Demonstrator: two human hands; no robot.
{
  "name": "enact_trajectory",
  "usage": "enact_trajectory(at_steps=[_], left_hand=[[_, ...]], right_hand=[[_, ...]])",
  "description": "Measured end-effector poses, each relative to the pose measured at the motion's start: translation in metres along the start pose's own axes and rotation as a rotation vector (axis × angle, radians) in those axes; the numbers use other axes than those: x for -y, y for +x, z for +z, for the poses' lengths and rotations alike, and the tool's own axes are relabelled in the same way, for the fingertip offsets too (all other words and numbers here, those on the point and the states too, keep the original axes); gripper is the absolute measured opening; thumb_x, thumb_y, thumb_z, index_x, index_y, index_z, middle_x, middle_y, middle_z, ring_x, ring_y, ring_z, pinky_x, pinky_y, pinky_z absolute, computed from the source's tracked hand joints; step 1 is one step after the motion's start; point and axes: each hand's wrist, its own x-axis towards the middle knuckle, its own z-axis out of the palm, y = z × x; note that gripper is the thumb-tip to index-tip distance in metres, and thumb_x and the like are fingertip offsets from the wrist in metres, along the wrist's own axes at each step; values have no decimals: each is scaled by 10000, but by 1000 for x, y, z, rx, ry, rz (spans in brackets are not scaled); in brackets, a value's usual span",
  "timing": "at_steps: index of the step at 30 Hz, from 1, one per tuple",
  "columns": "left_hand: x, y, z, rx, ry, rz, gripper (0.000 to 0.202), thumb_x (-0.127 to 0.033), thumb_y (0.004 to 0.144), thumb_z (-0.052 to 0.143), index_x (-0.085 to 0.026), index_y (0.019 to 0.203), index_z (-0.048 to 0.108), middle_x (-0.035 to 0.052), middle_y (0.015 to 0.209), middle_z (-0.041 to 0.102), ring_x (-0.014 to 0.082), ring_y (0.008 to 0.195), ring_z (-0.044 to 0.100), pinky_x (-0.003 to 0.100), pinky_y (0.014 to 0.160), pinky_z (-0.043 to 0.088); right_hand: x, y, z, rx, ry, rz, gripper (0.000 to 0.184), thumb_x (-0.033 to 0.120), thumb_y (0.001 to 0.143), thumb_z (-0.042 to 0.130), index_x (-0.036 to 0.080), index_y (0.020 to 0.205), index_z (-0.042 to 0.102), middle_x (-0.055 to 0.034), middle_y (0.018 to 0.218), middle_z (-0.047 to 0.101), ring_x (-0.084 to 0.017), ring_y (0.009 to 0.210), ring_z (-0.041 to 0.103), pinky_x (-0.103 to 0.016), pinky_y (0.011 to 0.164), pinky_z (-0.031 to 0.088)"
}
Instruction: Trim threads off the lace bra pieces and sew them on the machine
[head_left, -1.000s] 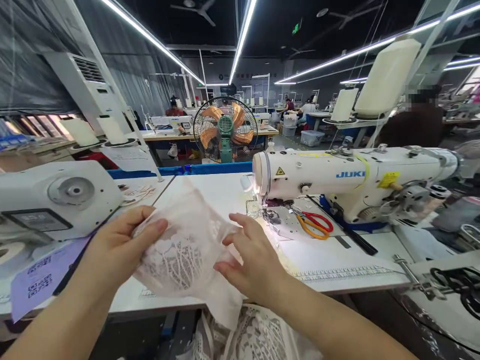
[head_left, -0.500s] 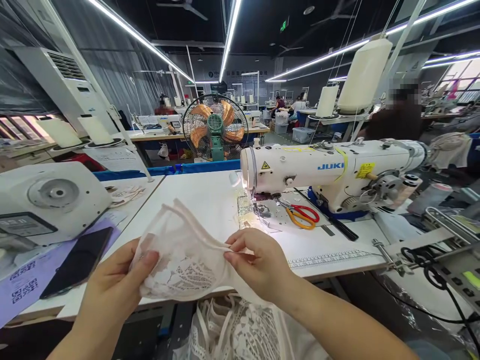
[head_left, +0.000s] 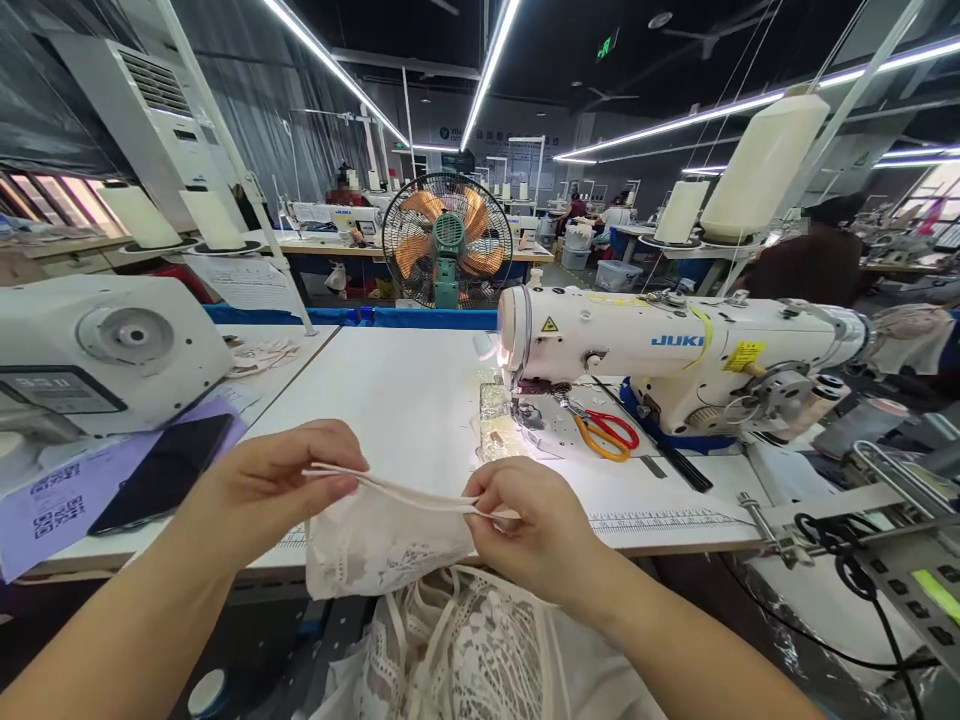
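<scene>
My left hand (head_left: 270, 485) and my right hand (head_left: 529, 525) each pinch one end of the top edge of a small white lace piece (head_left: 382, 545). The edge is stretched taut between them, and the rest hangs down over the front edge of the white sewing table (head_left: 405, 400). More white lace (head_left: 465, 650) is heaped below, in my lap. The white JUKI sewing machine (head_left: 675, 350) stands to the right of my hands, its needle area lit.
Red and orange scissors (head_left: 607, 432) lie on the machine bed. A black phone (head_left: 165, 472) rests on a purple sheet at left, by another white machine (head_left: 105, 350). A green fan (head_left: 448, 240) stands behind the table. Large thread cones (head_left: 757, 165) rise at right. Other people work further back.
My hands have lowered the lace piece from a spread, held-up position and pulled its top edge straight between two pinches. The right hand went from open to pinching.
</scene>
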Motion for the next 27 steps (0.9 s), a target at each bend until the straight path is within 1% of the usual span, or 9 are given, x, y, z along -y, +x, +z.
enact_trajectory(at_steps=[2,5,7,10,15,18,22,25,27], left_hand=[[-5,4,-1,-3,-133,17,84,-230,752,632,-242,682,677,5,615,613,128,563,575,200,465,444],[-7,4,-3,10,-184,-58,65,-199,717,648,-231,675,687,-1,605,624,114,532,556,181,446,432],[-6,0,-6,70,-181,-140,44,-242,715,650,-213,713,684,5,597,627,113,507,549,180,435,436],[-8,-5,-12,170,-169,-189,130,-284,710,644,-200,805,674,15,642,654,125,528,581,185,466,472],[-14,-5,-20,272,-8,-81,141,-291,769,575,-194,752,676,23,697,694,137,637,633,184,571,498],[-14,2,-25,241,92,56,224,-324,821,525,-192,724,678,22,667,669,114,596,597,170,532,461],[-10,16,-32,37,312,218,293,-330,871,468,-181,764,695,47,758,635,112,661,582,178,570,452],[14,11,-32,-45,454,227,361,-386,898,408,-196,813,703,66,860,634,126,717,582,200,624,466],[43,-7,-26,7,491,178,402,-399,907,367,-205,816,708,75,903,649,131,724,596,208,629,471]], right_hand=[[3,0,-3,44,20,129,73,141,690,526,211,695,506,-16,728,646,-137,640,583,-253,584,478],[6,1,-8,139,100,292,163,155,674,527,204,823,574,-23,777,658,-146,686,604,-244,580,486],[6,2,-12,191,157,310,202,155,671,524,199,843,618,-32,804,670,-156,733,617,-251,616,494],[2,2,-15,230,219,343,171,176,678,514,187,782,649,-28,726,646,-156,679,596,-251,587,481],[-6,0,-17,265,222,390,134,231,708,516,185,734,639,-20,662,618,-150,600,563,-231,489,440],[-8,7,-18,211,86,238,132,195,740,515,194,770,644,-29,705,645,-158,631,598,-234,502,458],[-10,29,-12,-54,-242,-230,159,112,792,516,197,850,638,-54,776,658,-174,716,620,-277,612,499],[-23,33,6,-141,-513,-461,211,60,824,494,206,855,643,-50,742,653,-165,673,591,-276,585,467],[-40,22,24,-32,-593,-497,247,43,845,465,206,858,650,-51,750,657,-158,660,579,-261,557,448]])
